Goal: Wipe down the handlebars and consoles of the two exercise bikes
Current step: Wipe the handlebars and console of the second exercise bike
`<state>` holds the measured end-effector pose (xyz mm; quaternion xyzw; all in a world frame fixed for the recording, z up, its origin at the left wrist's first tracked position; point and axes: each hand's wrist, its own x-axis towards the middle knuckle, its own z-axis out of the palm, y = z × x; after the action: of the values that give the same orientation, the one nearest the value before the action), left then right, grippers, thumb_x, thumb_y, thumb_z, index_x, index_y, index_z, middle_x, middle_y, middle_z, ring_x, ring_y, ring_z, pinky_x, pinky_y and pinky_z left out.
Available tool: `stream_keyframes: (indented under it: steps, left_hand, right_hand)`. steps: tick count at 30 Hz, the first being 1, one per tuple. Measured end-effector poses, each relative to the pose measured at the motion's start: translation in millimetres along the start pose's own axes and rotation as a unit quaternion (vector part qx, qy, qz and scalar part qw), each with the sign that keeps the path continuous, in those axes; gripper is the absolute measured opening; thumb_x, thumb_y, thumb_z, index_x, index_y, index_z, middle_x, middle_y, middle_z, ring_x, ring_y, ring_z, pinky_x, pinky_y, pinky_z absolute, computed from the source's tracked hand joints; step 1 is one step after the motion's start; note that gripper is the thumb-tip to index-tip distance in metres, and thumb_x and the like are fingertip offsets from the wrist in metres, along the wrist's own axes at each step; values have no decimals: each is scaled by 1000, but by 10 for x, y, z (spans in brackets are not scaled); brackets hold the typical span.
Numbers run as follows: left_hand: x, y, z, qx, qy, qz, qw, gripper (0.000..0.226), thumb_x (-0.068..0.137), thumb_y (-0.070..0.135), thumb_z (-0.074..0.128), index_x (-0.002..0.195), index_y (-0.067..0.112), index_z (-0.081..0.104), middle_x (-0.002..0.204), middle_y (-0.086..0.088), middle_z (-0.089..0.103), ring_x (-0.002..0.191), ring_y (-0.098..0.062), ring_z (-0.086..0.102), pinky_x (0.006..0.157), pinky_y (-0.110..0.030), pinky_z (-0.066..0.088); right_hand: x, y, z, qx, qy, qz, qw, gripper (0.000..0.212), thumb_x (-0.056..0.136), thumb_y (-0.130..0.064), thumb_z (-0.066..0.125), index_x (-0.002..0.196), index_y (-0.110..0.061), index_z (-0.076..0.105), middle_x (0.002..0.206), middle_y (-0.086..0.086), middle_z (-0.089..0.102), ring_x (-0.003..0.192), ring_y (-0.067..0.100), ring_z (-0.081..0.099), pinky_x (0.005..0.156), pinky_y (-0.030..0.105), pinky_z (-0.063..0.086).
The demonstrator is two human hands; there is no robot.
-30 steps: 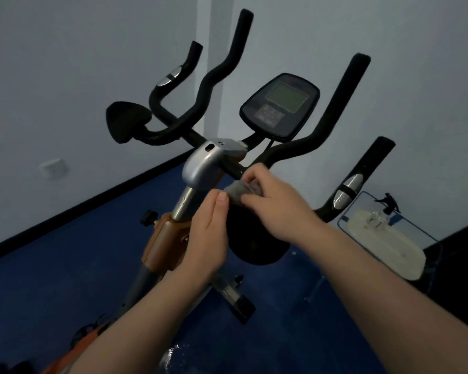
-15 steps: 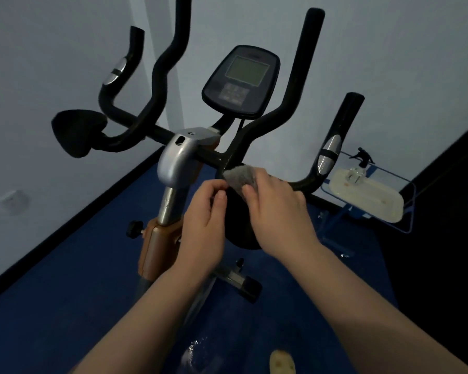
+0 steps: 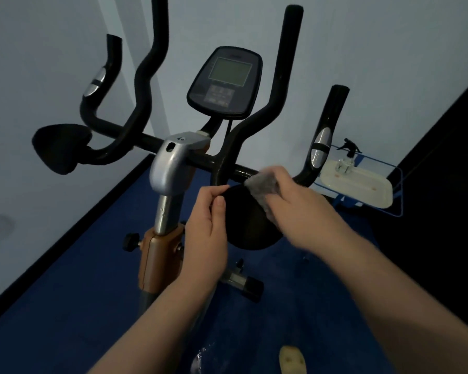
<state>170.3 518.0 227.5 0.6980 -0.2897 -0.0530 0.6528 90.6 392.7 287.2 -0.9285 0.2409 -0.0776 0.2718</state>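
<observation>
An exercise bike stands in front of me with black handlebars point(image 3: 135, 136) branching up on both sides and a dark console point(image 3: 224, 82) with a grey screen in the middle. My right hand point(image 3: 295, 209) holds a grey cloth point(image 3: 262, 190) against the right part of the crossbar, beside the black elbow pad point(image 3: 243, 225). My left hand point(image 3: 206, 228) pinches the upper left edge of that pad. A second black pad point(image 3: 60, 149) sits at the left end of the bar.
A silver stem cover point(image 3: 170, 163) tops the orange-brown post point(image 3: 157, 255) with a black knob. On the blue floor behind, at right, a white mop head in a blue frame point(image 3: 360, 184) lies near a dark wall. A pale wall stands close behind.
The view has moved closer and more square to the bike. My right hand with the cloth has slid rightward along the crossbar; my left hand now pinches the pad's edge.
</observation>
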Motion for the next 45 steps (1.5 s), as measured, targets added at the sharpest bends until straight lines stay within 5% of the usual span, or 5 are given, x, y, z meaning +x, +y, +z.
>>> stream_keyframes:
  steps: [4,13,32,38,45]
  left_hand:
    - [-23,19,37,-6,8,7,1000,19,102,17,36,108,16,54,85,11,58,76,4,55,66,-9,43]
    - [-92,-3,191,-7,82,30,996,19,102,15,35,108,16,53,85,17,55,78,12,55,65,-3,41]
    - [-67,-14,92,-39,65,-8,997,20,100,19,42,105,23,61,90,11,63,83,4,60,69,-9,45]
    - [-32,18,-45,-12,61,-29,998,23,96,21,53,112,19,69,103,-1,68,98,-12,62,84,-25,50]
    - [-171,-1,84,4,136,-27,990,21,97,21,51,111,23,67,103,3,67,100,-13,63,85,-29,53]
  right_hand:
    - [299,-189,92,-17,-50,-22,998,34,96,-49,34,128,-40,40,116,-1,46,94,20,55,78,39,49]
    - [-196,-100,588,-19,264,2,964,23,97,-28,44,115,-16,51,110,6,51,96,19,49,69,30,43]
    - [-450,-33,540,40,230,-12,972,50,96,-25,46,142,-19,28,131,4,42,119,14,43,90,22,40]
    - [-115,-73,-21,140,263,-95,950,29,89,-36,58,105,-35,34,96,-20,53,90,-1,59,62,8,46]
    - [-95,129,208,-98,152,-233,956,31,77,-26,71,106,-20,64,114,-2,58,108,15,47,88,34,45]
